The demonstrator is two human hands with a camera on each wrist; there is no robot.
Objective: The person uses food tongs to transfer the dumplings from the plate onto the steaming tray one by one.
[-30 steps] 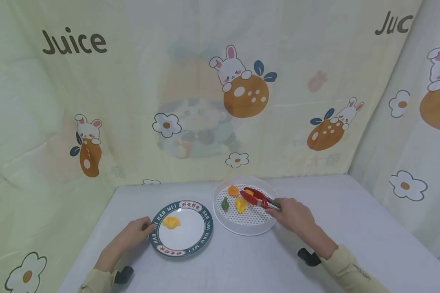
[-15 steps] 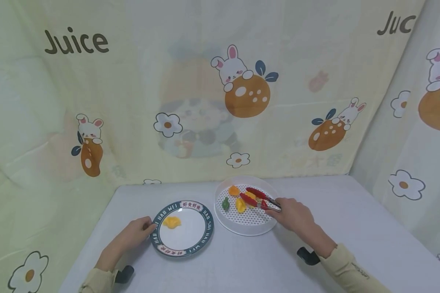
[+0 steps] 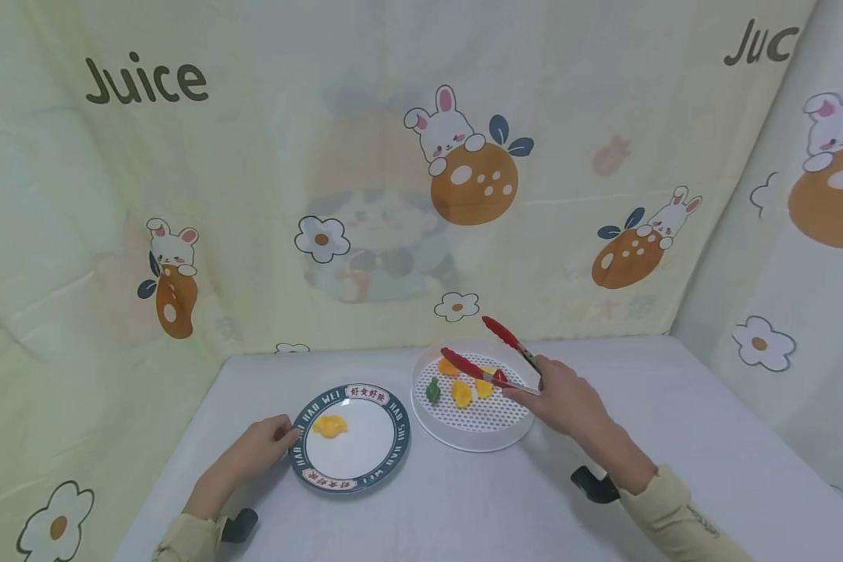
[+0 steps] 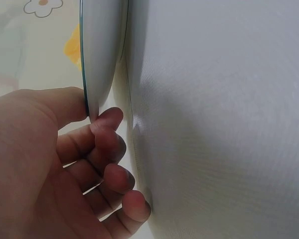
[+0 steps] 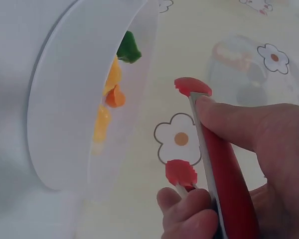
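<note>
R hand (image 3: pixel 565 400) grasps red-tipped metal tongs (image 3: pixel 488 355), tips apart above white perforated round tray (image 3: pixel 472 439); L hand (image 3: pixel 256 449) pinches blue-rimmed white plate (image 3: pixel 365 460).

My left hand (image 3: pixel 253 451) sits at the left rim of the plate (image 3: pixel 390 447), which lies on the table (image 3: pixel 674 406) left of and nearer to me than the perforated tray (image 3: pixel 464 443). One food piece (image 3: pixel 329 425) lies on the plate; four pieces (image 3: pixel 461 393) lie in the tray. My right hand (image 3: pixel 567 403) is at the tray's right edge, holding the tongs (image 3: pixel 488 355) above the tray, tips pointing left and apart.
</note>
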